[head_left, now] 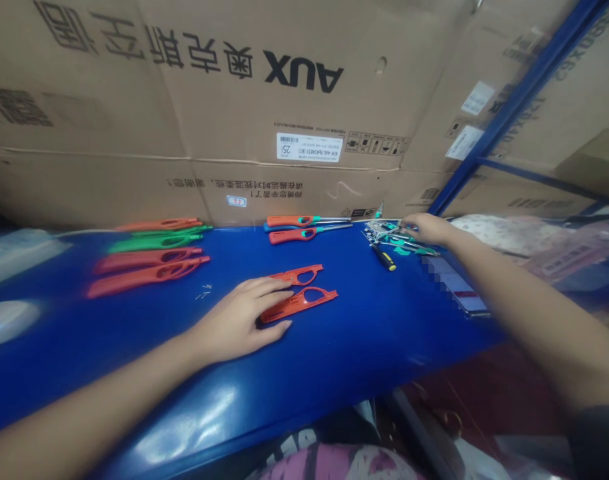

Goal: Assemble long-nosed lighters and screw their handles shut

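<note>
My left hand [249,313] lies over two orange-red lighter shell halves, its fingers stretched out and its thumb apart. The fingertips touch the far half [304,275], while the near half [309,301] lies between index finger and thumb. Over at the right, my right hand [427,229] reaches into a pile of metal lighter rods and teal parts [397,239]. Its fingers are bent together at the pile's far edge; what they pinch is hidden. Beside that pile lies a black-and-yellow screwdriver [384,258].
Assembled lighters [289,235] lie at the back of the blue table [334,360]. Red and green lighter bodies [149,277] form a row at left, near small screws [203,292]. A phone [457,287] rests at right. A large cardboard box [209,120] stands behind.
</note>
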`<state>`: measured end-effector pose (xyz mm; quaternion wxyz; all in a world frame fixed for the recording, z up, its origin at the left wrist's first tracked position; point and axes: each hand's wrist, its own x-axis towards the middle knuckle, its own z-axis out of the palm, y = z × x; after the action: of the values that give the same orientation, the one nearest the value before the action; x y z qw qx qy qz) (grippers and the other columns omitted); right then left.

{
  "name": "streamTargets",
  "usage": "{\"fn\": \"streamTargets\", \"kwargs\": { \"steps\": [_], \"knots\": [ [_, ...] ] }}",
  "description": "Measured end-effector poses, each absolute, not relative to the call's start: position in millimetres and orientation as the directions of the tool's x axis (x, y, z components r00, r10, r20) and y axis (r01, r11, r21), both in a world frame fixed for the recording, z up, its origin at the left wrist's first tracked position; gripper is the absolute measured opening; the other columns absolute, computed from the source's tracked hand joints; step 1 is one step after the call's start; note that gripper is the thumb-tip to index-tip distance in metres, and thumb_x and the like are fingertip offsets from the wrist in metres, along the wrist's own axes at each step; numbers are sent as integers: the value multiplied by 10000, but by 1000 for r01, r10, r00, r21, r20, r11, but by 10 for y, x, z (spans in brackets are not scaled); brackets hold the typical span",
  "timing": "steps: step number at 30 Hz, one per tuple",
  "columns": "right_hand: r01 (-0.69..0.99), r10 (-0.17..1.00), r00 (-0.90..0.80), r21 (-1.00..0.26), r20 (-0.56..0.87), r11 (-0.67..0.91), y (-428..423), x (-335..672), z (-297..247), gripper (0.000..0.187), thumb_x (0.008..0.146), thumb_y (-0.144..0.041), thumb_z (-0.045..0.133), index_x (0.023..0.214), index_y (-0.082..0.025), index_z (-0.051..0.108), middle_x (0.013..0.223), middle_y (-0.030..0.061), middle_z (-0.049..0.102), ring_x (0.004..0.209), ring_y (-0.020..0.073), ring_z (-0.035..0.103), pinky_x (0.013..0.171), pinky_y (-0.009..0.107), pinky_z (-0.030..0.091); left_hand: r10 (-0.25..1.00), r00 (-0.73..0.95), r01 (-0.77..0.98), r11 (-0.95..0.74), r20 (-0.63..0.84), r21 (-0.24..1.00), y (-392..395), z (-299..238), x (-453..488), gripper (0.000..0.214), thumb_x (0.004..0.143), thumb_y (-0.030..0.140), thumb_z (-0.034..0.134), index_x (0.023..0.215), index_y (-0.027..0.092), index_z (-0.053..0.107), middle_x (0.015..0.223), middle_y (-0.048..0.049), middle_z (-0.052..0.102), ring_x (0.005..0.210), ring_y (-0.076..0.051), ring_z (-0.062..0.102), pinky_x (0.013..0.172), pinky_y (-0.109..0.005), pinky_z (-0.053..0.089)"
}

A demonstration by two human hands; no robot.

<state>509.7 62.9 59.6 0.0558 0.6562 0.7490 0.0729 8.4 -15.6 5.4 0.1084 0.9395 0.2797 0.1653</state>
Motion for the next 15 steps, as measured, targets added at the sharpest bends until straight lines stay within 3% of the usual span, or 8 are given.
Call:
{"fn": "streamTargets", "kwargs": {
  "steps": [8,15],
  "knots": [
    [986,975,-116,137,190,91,581,5036,737,187,869,-284,495,834,-179,646,815,109,704,730,225,608,613,293,373,557,792,485,-823,249,297,-168,71,98,456,942,457,559,1334,232,618,1420,-77,590,1319,-288,525,1111,-483,425],
    [982,900,-164,-17,404,187,474,4610,894,224,902,-316,466,921,-159,626,819,115,685,683,215,597,642,312,426,536,795,471,-841,285,267,-150,70,85,372,972,358,509,1294,225,641,1378,-71,625,1289,-267,557,1098,-474,438]
  ]
}}
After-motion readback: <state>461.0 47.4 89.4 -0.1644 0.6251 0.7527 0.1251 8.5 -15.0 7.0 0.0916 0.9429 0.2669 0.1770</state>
